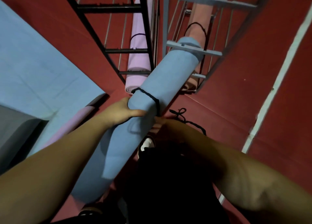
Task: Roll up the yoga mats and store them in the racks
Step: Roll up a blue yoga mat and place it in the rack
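A rolled blue yoga mat (pixel 162 81) runs diagonally from the lower left to the upper right, tied with a black cord near its middle. Its far end pokes into the grey rack (pixel 194 48), under a crossbar. My left hand (pixel 121 111) grips the roll from the left, just below the cord. Mostly hidden under the roll, my right hand (pixel 159 122) holds it from the right side. A pink rolled mat (pixel 200 24) lies inside the grey rack. The black rack (pixel 108 8) on the left holds a lilac rolled mat (pixel 139 54).
A flat blue mat (pixel 33 68) covers the red floor at left, with a grey mat (pixel 15 127) and a lilac strip (pixel 74 120) beside it. A loose black cord (pixel 180 114) lies on the floor by my shoe (pixel 146 143). A white line (pixel 278 81) crosses the floor at right.
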{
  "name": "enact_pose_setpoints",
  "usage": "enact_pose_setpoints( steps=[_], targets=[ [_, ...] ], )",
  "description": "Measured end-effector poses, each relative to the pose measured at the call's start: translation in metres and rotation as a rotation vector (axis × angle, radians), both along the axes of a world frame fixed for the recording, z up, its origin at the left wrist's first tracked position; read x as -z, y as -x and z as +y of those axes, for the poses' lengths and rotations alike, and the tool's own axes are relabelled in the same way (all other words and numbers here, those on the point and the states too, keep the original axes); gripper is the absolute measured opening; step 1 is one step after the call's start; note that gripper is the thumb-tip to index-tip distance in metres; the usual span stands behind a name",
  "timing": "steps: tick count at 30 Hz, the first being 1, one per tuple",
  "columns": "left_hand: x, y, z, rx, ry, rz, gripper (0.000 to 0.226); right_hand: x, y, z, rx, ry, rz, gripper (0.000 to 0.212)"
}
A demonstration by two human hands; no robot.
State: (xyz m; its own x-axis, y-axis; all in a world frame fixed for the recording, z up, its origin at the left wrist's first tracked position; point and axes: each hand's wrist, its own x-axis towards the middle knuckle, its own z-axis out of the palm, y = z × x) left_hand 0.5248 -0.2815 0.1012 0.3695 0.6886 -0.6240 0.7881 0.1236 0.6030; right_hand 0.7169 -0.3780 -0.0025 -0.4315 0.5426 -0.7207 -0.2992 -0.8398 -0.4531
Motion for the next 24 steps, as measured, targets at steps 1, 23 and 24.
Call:
enact_pose_setpoints(
  steps=[1, 23, 24],
  targets=[
    [0.002, -0.006, 0.003, 0.000, -0.014, -0.002, 0.065, 0.012, -0.001, 0.001, 0.065, 0.011, -0.040, 0.089],
    [0.035, -0.110, 0.009, -0.314, 0.092, -0.268, 0.068, -0.003, -0.089, 0.068, 0.813, -0.255, -0.212, 0.068],
    [0.034, -0.116, 0.008, -0.348, 0.078, -0.286, 0.075, -0.006, -0.091, 0.064, 0.789, -0.277, -0.253, 0.066]
  ],
)
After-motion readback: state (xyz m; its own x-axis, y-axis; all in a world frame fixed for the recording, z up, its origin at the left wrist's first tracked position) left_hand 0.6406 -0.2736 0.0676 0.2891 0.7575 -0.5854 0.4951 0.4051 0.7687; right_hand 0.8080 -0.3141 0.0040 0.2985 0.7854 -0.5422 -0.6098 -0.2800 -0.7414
